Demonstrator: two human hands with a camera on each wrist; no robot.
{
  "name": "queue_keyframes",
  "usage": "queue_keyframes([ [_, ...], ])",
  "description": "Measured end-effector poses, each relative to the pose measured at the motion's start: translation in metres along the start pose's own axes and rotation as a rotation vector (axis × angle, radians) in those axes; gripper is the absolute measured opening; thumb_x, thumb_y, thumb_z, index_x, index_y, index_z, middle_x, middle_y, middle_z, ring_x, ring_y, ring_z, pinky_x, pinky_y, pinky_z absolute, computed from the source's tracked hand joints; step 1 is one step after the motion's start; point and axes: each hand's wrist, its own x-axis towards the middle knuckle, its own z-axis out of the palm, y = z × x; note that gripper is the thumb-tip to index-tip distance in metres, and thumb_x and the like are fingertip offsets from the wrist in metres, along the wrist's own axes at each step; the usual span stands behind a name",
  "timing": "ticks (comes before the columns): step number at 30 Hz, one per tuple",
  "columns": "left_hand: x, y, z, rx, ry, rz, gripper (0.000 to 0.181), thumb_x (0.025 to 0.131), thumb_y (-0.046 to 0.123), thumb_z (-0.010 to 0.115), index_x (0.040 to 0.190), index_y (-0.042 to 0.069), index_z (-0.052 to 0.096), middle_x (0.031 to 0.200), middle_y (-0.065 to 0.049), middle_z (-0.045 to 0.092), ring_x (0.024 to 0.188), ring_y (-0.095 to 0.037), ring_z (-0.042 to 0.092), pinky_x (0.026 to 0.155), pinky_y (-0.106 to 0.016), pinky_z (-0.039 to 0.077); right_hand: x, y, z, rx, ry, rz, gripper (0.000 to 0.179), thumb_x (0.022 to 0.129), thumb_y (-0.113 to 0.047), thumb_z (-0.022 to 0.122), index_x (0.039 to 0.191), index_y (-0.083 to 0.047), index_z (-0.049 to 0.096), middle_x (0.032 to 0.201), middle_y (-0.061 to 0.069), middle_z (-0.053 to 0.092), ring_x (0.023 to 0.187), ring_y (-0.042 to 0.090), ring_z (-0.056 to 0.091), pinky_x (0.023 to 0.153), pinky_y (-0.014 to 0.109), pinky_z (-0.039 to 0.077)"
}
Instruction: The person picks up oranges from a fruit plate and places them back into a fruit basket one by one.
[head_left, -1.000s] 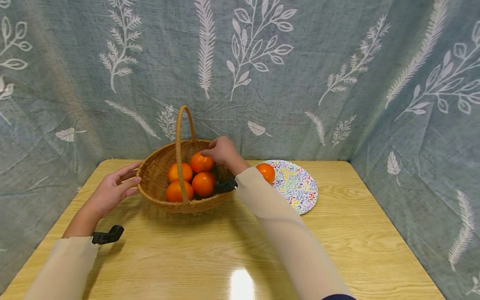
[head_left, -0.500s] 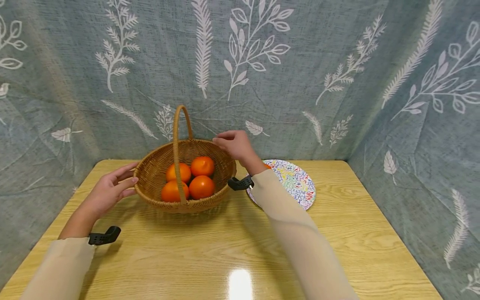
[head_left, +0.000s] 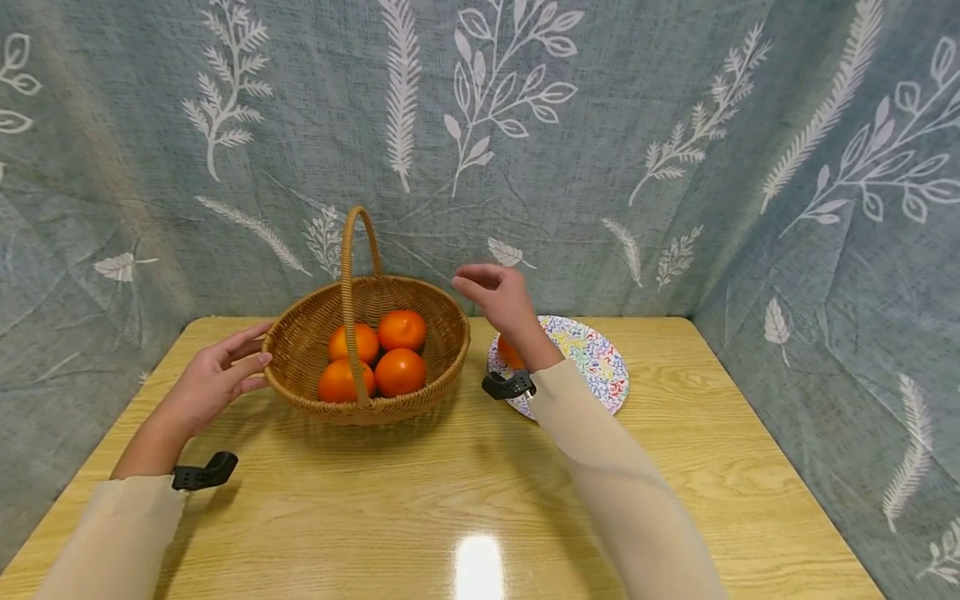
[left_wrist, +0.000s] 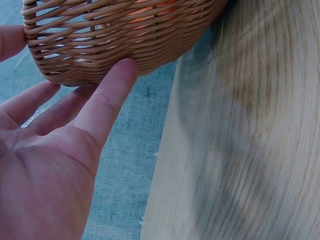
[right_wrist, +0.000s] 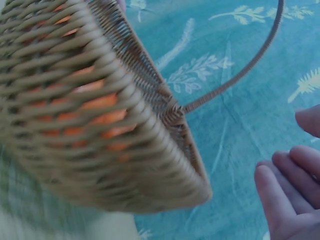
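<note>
In the head view, a wicker basket (head_left: pixel 435 350) with a tall arched handle stands left of centre and holds several round oranges (head_left: pixel 401 372). My left hand (head_left: pixel 213 375) rests its extended fingers and thumb against the basket's left end. The left wrist view has the thumb (left_wrist: pixel 107 97) lying along the woven wall. Off the basket's right end, my right hand (head_left: pixel 504 296) is in the air with loosely bent fingers and nothing in them. Under that wrist, partly hidden, another orange (head_left: pixel 510 352) sits on a patterned plate (head_left: pixel 600 367).
A light wooden table (head_left: pixel 360 500) carries the basket and plate. Grey-blue cloth (head_left: pixel 570 167) with white leaf prints hangs behind it and along both sides. Black wrist cameras sit on both arms, one of them the left camera (head_left: pixel 206 472).
My right hand has let go of an orange inside the basket, risen over the rim and moved right, towards the plate. The left hand stays at the basket's end.
</note>
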Motion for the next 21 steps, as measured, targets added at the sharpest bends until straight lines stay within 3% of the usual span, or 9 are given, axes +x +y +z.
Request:
queue_keyframes([
  [8, 0.0, 0.001, 0.002, -0.01, 0.002, 0.002, 0.066, 0.108, 0.011, 0.052, 0.163, 0.0, 0.018, 0.133, 0.011, 0.053, 0.113, 0.005, 0.065, 0.086, -0.018, 0.061, -0.016, 0.012, -0.019, 0.064, 0.033, -0.011, 0.037, 0.096, -0.027, 0.076, 0.128, -0.01, 0.072, 0.132, 0.011, 0.069, 0.123, 0.022, 0.065, 0.109, 0.04, 0.053],
  [14, 0.001, 0.002, 0.002, -0.014, 0.0, 0.009, 0.066, 0.108, 0.011, 0.052, 0.163, -0.001, 0.018, 0.134, 0.009, 0.053, 0.113, 0.005, 0.065, 0.086, -0.018, 0.061, -0.028, 0.022, -0.031, 0.047, 0.075, -0.036, 0.034, 0.095, -0.025, 0.077, 0.125, -0.011, 0.074, 0.132, 0.014, 0.069, 0.12, 0.02, 0.068, 0.105, 0.035, 0.056],
  [21, 0.0, 0.0, 0.001, 0.014, 0.001, 0.006, 0.065, 0.108, 0.012, 0.052, 0.163, 0.001, 0.019, 0.133, 0.011, 0.054, 0.113, 0.006, 0.064, 0.086, -0.017, 0.061, -0.04, 0.034, -0.041, 0.048, 0.12, -0.05, 0.033, 0.094, -0.024, 0.078, 0.123, -0.011, 0.075, 0.127, 0.008, 0.073, 0.117, 0.019, 0.07, 0.102, 0.031, 0.058],
])
